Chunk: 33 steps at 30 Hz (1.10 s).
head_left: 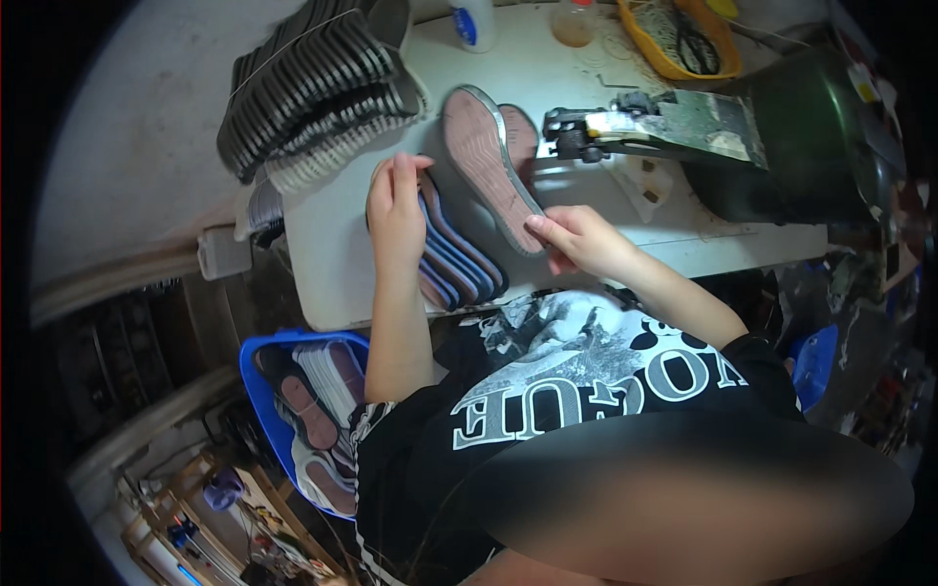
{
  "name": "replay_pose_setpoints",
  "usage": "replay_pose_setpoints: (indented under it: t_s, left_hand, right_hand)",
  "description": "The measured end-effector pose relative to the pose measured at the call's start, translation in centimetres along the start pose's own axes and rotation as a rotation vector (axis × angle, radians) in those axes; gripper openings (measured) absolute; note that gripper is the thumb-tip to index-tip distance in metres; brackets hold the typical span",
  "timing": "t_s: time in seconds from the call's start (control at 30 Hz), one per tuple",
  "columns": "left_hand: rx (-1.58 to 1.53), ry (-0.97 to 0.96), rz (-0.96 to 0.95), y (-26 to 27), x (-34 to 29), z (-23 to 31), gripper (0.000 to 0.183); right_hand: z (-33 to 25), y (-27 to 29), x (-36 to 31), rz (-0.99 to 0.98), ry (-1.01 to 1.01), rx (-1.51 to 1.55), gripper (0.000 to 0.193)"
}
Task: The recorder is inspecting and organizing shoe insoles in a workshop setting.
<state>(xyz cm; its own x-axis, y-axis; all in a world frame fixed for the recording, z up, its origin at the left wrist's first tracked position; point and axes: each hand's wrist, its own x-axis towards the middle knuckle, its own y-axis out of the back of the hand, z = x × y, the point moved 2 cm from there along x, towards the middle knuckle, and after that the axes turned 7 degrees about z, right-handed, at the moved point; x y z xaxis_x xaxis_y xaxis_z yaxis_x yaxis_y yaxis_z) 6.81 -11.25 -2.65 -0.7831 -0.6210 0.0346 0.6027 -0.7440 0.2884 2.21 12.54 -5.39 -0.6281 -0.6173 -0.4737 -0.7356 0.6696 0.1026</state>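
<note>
My right hand [583,239] grips the near end of a shoe sole [487,156] with a pinkish face and a dark rim, thumb on top. The sole is raised at a slant over the table. Partly behind it shows a second pinkish sole [522,137]; whether my hand also holds that one cannot be made out. My left hand [396,207] is beside the upper end of a row of blue, brown and dark soles [459,256] standing on edge near the table's front. Its fingers are partly stretched and nothing shows in them.
Tied dark soles [308,93] are piled at the far left of the white table [332,244]. A machine arm [664,127] juts in from a green housing [796,137] at right. Behind are a yellow basket [674,70] and bottle [473,24]. A blue bin [256,391] holds soles.
</note>
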Motion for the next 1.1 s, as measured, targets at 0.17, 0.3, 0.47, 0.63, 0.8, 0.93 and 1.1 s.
replay_pose_setpoints:
  t_s: [0.17,0.3,0.47,0.63,0.8,0.93,1.1]
  left_hand:
    - [0.505,-0.268,0.279,3.1,-5.2,-4.4,0.04]
    - [0.615,-0.289,0.272,0.4,-6.0,-5.9,0.079]
    - [0.62,-0.281,0.268,0.4,-6.3,-6.2,0.074]
    - [0.654,-0.241,0.205,-0.2,-6.2,-4.8,0.068]
    - [-0.298,-0.017,0.232,-1.7,-6.6,-1.9,0.058]
    - [-1.048,0.351,-0.19,-3.2,-6.2,3.1,0.051]
    - [-1.0,0.34,-0.39,-7.9,-6.6,6.3,0.042]
  right_hand:
    - [-2.1,-0.2,-0.3,0.064,0.333,-0.662,0.044]
    - [-1.7,-4.8,2.8,0.028,0.419,-0.363,0.028]
    - [-1.3,-5.9,4.4,-0.11,0.206,-0.313,0.021]
    - [-4.2,-1.7,1.5,0.088,0.549,-0.391,0.02]
    - [-6.5,1.1,-4.2,0.017,0.664,-0.34,0.018]
    - [-5.2,2.8,-4.9,-0.129,0.717,-0.024,0.021]
    - [-1.3,2.8,-1.2,-0.333,0.37,0.469,0.027]
